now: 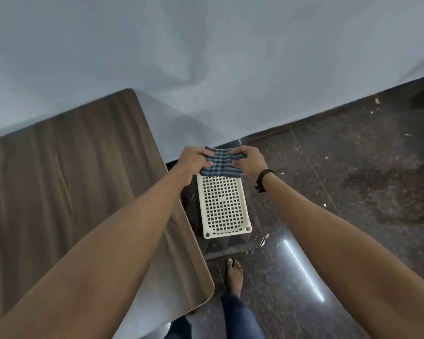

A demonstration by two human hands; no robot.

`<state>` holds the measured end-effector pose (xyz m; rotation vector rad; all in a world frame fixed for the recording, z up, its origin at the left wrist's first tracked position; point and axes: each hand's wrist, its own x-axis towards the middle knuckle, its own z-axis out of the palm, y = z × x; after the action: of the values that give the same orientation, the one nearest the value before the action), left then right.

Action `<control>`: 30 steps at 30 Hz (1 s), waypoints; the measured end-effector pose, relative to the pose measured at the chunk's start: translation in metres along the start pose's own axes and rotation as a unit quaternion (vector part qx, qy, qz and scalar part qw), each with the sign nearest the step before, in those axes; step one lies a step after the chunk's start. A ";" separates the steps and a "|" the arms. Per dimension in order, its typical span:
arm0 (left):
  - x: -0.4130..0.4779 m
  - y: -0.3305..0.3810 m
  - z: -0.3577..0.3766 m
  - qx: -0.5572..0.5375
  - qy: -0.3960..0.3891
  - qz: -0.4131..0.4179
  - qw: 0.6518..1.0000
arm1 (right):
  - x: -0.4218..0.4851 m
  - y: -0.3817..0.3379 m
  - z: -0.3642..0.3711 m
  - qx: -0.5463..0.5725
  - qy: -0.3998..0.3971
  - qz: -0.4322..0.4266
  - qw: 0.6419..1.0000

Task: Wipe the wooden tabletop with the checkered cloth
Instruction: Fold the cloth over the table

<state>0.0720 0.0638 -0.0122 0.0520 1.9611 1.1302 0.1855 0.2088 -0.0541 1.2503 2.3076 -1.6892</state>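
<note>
A blue-grey checkered cloth [220, 163], folded small, is held in the air between both hands, above the far end of a white basket. My left hand [193, 160] grips its left edge with curled fingers. My right hand [250, 159] grips its right edge; a dark band sits on that wrist. The dark wooden tabletop [66, 182] lies to the left of the hands, and my left forearm crosses over its right edge. The cloth does not touch the table.
A white perforated plastic basket [222, 206] stands on the dark polished floor [353, 172] just right of the table edge. A bare foot [235, 275] and jeans leg are below it. A pale wall [206, 57] runs behind.
</note>
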 end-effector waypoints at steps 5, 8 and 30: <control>0.052 -0.031 0.018 0.011 0.029 -0.038 0.999 | 0.038 0.031 0.016 -0.021 -0.022 0.004 1.000; 0.083 -0.054 0.026 0.036 0.047 -0.056 0.997 | 0.058 0.051 0.031 -0.036 -0.026 0.015 0.999; 0.151 -0.126 0.069 0.283 0.103 -0.071 0.951 | 0.091 0.126 0.088 -0.248 -0.048 -0.009 0.968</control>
<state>0.0670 0.0999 -0.2177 0.0982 2.3801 0.4673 0.1631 0.2025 -0.2306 1.0190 2.4637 -1.0387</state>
